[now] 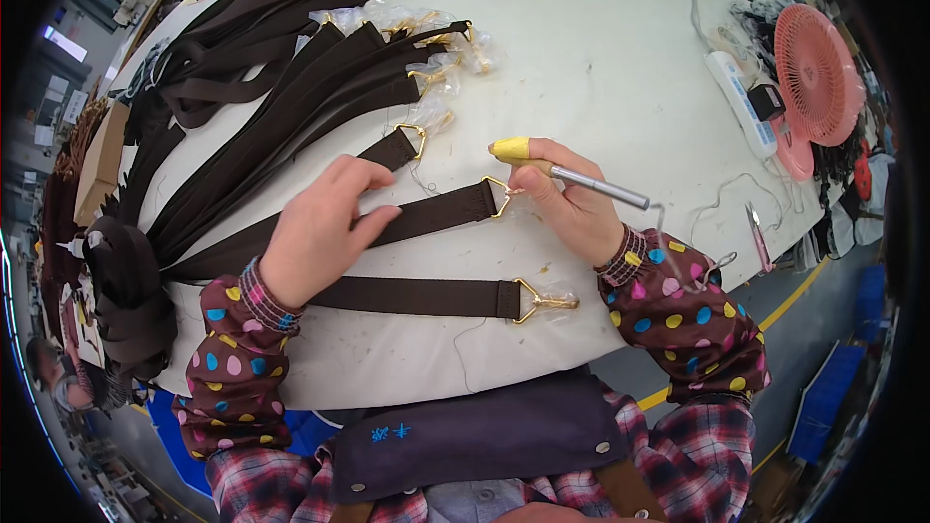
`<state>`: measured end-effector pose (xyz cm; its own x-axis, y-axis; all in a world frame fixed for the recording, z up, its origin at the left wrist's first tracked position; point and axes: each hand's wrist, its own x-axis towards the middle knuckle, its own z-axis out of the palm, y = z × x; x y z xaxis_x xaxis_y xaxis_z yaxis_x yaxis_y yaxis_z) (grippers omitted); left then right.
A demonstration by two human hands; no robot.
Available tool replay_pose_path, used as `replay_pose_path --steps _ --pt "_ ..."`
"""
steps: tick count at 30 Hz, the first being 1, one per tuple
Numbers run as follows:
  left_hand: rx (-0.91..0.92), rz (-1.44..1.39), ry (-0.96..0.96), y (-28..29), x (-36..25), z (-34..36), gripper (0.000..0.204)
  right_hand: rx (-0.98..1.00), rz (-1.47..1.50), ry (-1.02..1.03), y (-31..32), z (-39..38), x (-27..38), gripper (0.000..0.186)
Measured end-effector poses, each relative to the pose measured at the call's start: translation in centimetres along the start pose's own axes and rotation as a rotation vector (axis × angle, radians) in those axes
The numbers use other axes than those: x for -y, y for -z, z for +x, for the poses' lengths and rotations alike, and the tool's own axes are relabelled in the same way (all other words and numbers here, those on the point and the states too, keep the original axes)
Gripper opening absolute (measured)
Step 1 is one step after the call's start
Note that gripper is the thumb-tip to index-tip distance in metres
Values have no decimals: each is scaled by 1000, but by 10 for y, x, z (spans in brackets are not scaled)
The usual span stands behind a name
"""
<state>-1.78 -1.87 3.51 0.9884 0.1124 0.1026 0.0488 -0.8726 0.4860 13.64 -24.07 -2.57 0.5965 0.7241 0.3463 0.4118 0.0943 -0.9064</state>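
My right hand point(578, 201) grips a slim silver pen-shaped tool point(605, 187) with a grey cord trailing from its back end. Yellow tape wraps one of its fingers. Close to that hand lies the gold triangular ring point(500, 196) at the end of a dark brown webbing strap point(436, 217). My left hand point(325, 223) is over this strap with thumb and fingers apart; whether it touches the webbing I cannot tell. Nearer to me is another strap point(426, 297), its gold ring and clasp point(542, 302) partly in clear plastic. A third strap end point(392, 148) lies just beyond.
Bundled dark straps point(281, 97) with plastic-wrapped hardware fill the table's far left. A coiled strap roll point(126, 281) sits at the left edge. On the right are a pink fan point(814, 73), a white power strip point(741, 105) and small pink-handled snips point(759, 237).
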Motion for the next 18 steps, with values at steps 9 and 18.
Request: replay_pose_path --steps 9,18 --pt "235 -250 -161 -51 -8 36 17 47 -2 -175 -4 -1 5 21" --pt "232 -467 -13 -51 -8 35 10 97 -53 -210 -5 -3 3 18"
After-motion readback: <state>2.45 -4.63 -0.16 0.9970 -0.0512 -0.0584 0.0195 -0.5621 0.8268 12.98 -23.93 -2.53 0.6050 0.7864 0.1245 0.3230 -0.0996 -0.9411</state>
